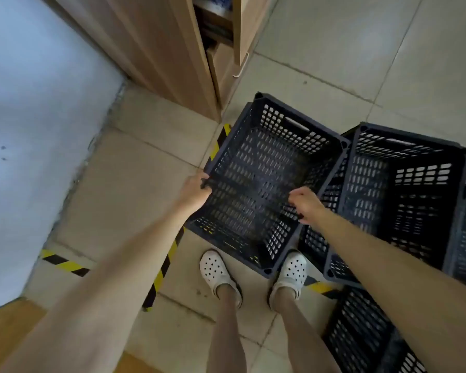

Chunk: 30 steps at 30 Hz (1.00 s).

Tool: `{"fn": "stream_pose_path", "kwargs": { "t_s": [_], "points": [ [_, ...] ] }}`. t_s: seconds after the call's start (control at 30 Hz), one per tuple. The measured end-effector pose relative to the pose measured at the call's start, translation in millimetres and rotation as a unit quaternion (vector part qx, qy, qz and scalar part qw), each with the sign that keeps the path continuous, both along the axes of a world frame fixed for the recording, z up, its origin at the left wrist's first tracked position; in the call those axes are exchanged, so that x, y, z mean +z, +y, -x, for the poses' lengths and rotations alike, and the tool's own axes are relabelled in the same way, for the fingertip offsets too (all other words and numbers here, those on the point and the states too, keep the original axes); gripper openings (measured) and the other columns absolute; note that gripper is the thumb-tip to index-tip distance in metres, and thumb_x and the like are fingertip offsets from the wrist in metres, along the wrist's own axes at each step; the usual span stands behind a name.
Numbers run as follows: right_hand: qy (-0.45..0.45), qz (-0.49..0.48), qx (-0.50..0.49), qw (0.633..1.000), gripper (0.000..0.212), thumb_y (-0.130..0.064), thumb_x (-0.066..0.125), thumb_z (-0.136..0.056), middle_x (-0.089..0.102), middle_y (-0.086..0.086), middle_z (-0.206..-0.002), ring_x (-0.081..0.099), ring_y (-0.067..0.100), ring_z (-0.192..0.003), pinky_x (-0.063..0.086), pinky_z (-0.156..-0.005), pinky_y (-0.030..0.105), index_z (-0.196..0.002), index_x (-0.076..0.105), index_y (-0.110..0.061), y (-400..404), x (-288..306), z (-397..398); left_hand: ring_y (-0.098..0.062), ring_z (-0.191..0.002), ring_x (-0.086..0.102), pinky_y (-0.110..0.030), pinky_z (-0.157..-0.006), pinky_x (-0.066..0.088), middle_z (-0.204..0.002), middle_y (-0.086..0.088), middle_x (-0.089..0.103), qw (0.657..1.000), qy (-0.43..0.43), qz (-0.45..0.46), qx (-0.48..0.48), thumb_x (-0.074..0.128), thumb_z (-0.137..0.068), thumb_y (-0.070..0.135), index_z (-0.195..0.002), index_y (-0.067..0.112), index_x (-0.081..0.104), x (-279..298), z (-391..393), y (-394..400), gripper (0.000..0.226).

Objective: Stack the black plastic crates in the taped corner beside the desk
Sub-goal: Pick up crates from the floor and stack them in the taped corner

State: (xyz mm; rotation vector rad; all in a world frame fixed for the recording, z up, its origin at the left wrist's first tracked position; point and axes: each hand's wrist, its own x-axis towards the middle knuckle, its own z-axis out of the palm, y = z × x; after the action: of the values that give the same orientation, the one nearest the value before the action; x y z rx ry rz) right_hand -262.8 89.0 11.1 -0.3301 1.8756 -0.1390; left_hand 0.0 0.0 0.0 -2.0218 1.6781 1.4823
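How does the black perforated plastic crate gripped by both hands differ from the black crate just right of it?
The held crate is tilted, gripped by the left hand and right hand; the neighbouring crate is untouched. The held one overlaps the yellow-black floor tape. Both are empty.

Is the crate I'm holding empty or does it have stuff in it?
Empty: the held crate shows only its bare slotted bottom and walls, with floor and tape visible through them.

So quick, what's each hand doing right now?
Left hand: closed on the black crate, at its left rim.
Right hand: closed on the same crate's right rim.
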Motion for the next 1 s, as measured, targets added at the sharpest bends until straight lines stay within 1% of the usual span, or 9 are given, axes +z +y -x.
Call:
{"fn": "stream_pose_path", "kwargs": {
  "t_s": [0.13, 0.23, 0.4, 0.53, 0.63, 0.77, 0.87, 0.93, 1.0],
  "points": [
    [0.086, -0.026, -0.077, 0.993, 0.047, -0.023, 0.053, -0.096, 0.027, 0.013, -0.148, 0.046, 0.038, -0.120, 0.043, -0.102, 0.048, -0.139, 0.034, -0.020, 9.1, -43.0, 5.9, -0.034, -0.135, 0.036, -0.047, -0.110, 0.035, -0.153, -0.009, 0.028, 0.998, -0.055, -0.028, -0.020, 0.058, -0.091, 0.019, -0.148, 0.023, 0.032, -32.0, -2.4, -3.7, 0.063],
    [0.121, 0.002, -0.126, 0.985, 0.059, -0.023, 0.052, -0.096, 0.027, 0.012, -0.152, 0.047, 0.039, -0.119, 0.046, -0.098, 0.047, -0.145, 0.021, -0.025, 16.1, -65.8, 8.3, -0.036, -0.142, 0.025, -0.051, -0.114, 0.027, -0.159, -0.009, 0.017, 0.997, -0.069, -0.043, -0.016, 0.060, -0.092, 0.022, -0.154, 0.022, 0.016, -54.7, -2.3, -12.6, 0.076],
    [0.113, 0.006, -0.167, 0.980, 0.076, -0.026, 0.051, -0.098, 0.018, 0.010, -0.158, 0.043, 0.036, -0.128, 0.042, -0.099, 0.039, -0.154, 0.001, -0.022, 22.8, -89.7, 11.8, -0.036, -0.137, 0.038, -0.047, -0.112, 0.031, -0.152, -0.015, 0.036, 0.992, -0.020, -0.117, 0.049, 0.059, -0.094, 0.016, -0.154, 0.019, 0.011, -79.7, -2.1, -13.9, 0.077],
    [0.195, -0.002, -0.157, 0.968, 0.074, -0.031, 0.049, -0.098, 0.006, 0.007, -0.161, 0.028, 0.035, -0.139, 0.031, -0.109, 0.040, -0.155, 0.004, -0.017, 18.3, -96.0, 6.9, -0.034, -0.136, 0.038, -0.040, -0.109, 0.032, -0.151, -0.015, 0.036, 0.994, -0.050, -0.081, 0.047, 0.062, -0.092, 0.016, -0.152, 0.013, 0.021, -90.2, -2.8, -17.2, 0.072],
    [0.123, -0.028, -0.265, 0.956, 0.080, -0.034, 0.055, -0.091, 0.016, 0.010, -0.161, 0.024, 0.032, -0.144, 0.022, -0.118, 0.045, -0.155, 0.011, -0.013, 19.6, -111.1, 11.1, -0.033, -0.126, 0.048, -0.036, -0.098, 0.037, -0.140, -0.011, 0.049, 0.994, -0.038, -0.096, 0.039, 0.061, -0.091, 0.017, -0.145, 0.015, 0.032, -92.1, -3.7, -12.2, 0.061],
    [0.023, -0.051, -0.317, 0.947, 0.077, -0.032, 0.065, -0.080, 0.046, 0.014, -0.143, 0.050, 0.036, -0.124, 0.044, -0.102, 0.055, -0.147, 0.034, -0.010, 59.1, -170.5, 33.9, -0.035, -0.121, 0.050, -0.033, -0.087, 0.037, -0.135, -0.016, 0.051, 0.994, -0.070, -0.082, 0.027, 0.063, -0.090, 0.018, -0.140, 0.012, 0.036, -88.6, -1.2, -6.6, 0.057],
    [0.013, -0.066, -0.310, 0.948, 0.060, -0.020, 0.067, -0.083, 0.059, 0.018, -0.127, 0.061, 0.034, -0.095, 0.056, -0.078, 0.046, -0.137, 0.046, -0.004, 63.6, -106.7, 32.7, -0.035, -0.118, 0.051, -0.033, -0.083, 0.039, -0.129, -0.017, 0.053, 0.991, -0.097, -0.096, -0.001, 0.064, -0.090, 0.019, -0.133, 0.006, 0.039, -84.3, -1.2, 7.0, 0.052],
    [0.000, -0.083, -0.281, 0.956, 0.043, -0.014, 0.058, -0.095, 0.057, 0.017, -0.128, 0.055, 0.027, -0.080, 0.048, -0.065, 0.032, -0.135, 0.047, -0.001, 61.9, -71.5, 28.3, -0.035, -0.115, 0.052, -0.033, -0.080, 0.040, -0.127, -0.019, 0.053, 0.988, -0.117, -0.096, -0.024, 0.063, -0.090, 0.021, -0.130, 0.003, 0.039, -81.1, -5.4, 21.2, 0.050],
    [-0.011, -0.080, -0.266, 0.961, 0.040, -0.010, 0.051, -0.099, 0.053, 0.014, -0.122, 0.050, 0.025, -0.081, 0.044, -0.071, 0.032, -0.137, 0.045, 0.000, 64.2, -57.0, 32.1, -0.034, -0.112, 0.054, -0.035, -0.080, 0.043, -0.126, -0.019, 0.055, 0.987, -0.126, -0.093, -0.036, 0.063, -0.090, 0.022, -0.130, 0.003, 0.038, -75.7, -9.6, 32.8, 0.051]
  ]
}}
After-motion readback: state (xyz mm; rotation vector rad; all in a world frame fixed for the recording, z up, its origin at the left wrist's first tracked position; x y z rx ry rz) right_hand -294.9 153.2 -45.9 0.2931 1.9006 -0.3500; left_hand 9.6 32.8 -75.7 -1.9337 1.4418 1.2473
